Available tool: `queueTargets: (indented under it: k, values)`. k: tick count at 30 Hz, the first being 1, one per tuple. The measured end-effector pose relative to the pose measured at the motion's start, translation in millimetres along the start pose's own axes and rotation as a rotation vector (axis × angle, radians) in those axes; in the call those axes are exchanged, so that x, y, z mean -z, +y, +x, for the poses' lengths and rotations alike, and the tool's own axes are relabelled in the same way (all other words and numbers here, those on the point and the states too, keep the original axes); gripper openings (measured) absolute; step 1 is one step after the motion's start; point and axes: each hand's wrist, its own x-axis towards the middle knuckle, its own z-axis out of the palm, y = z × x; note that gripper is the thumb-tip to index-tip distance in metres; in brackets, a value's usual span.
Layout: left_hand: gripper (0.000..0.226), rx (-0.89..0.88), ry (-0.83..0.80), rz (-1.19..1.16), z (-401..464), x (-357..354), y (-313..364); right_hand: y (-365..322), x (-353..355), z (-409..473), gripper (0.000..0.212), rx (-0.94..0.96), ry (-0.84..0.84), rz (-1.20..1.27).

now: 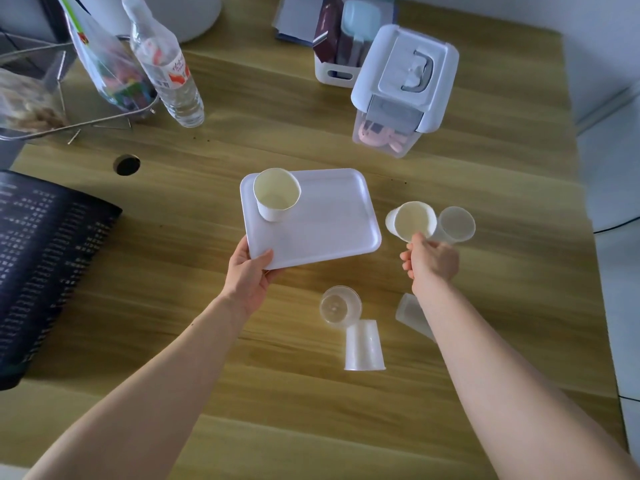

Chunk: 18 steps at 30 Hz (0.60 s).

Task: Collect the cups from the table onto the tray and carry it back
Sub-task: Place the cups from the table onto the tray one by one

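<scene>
Your left hand (250, 271) grips the near left corner of the white tray (325, 216), thumb laid on its top surface and fingers tucked under the edge, so the tray reaches out ahead and to the right of that hand. One white paper cup (276, 194) stands upright on the tray's far left corner, well beyond your thumb. Your right hand (431, 259) holds a second paper cup (411, 221) by its rim with the fingertips, the cup tilted so its open mouth faces you; it sits just beyond your fingers, right of the tray and clear of it. A frosted plastic cup (455, 225) stands just right of that held cup, very close to it. Between your two forearms, nearer to you than either hand, a clear cup (337, 306) and a frosted inverted cup (363, 346) rest on the wooden tabletop (173, 237). Another frosted cup (410, 315) shows partly behind your right forearm.
</scene>
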Motion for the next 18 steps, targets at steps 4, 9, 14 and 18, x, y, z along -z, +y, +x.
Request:
queueTargets:
  k: [4,9,14,18]
  values:
    - [0.043,-0.002,-0.013,0.018,1,-2,-1,-16,-6,-13,0.026,0.117,-0.028,0.026]
    - [0.043,0.008,-0.046,0.044,-2,-9,-5,-35,-29,-32,0.033,0.246,-0.115,-0.027]
    - [0.040,0.026,-0.084,0.067,-7,-17,-10,-40,-49,-44,0.033,0.232,-0.217,-0.085]
    - [0.043,0.029,-0.098,0.068,-7,-20,-11,-39,-56,-44,0.037,0.207,-0.220,-0.081]
